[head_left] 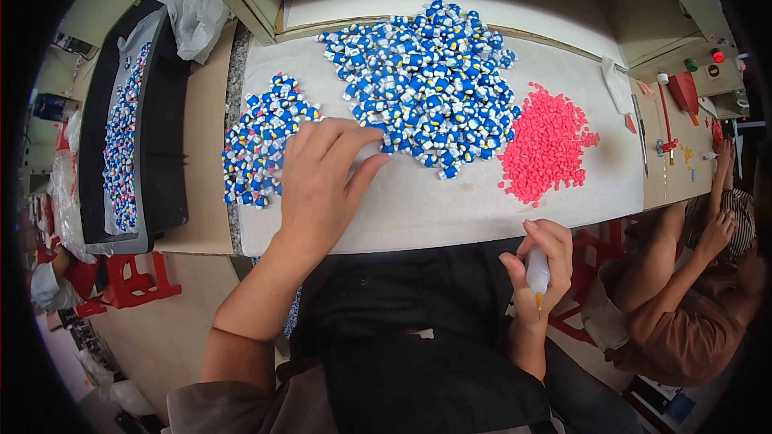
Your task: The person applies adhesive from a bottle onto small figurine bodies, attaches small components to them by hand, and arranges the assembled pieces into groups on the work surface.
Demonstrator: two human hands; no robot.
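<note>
My left hand reaches over the white work surface, fingers spread, fingertips at the near edge of a big heap of small blue-and-white toy figures. It holds nothing that I can see. A smaller heap of the same figures lies just left of that hand. My right hand is below the table's front edge, closed around a small white glue bottle with an orange nozzle pointing down. A pile of small pink-red pieces lies to the right of the big heap.
A long black tray with rows of figures stands at the left, with a plastic bag behind it. Tools and a red object lie at the far right. Another person sits at the right. Red stools stand below.
</note>
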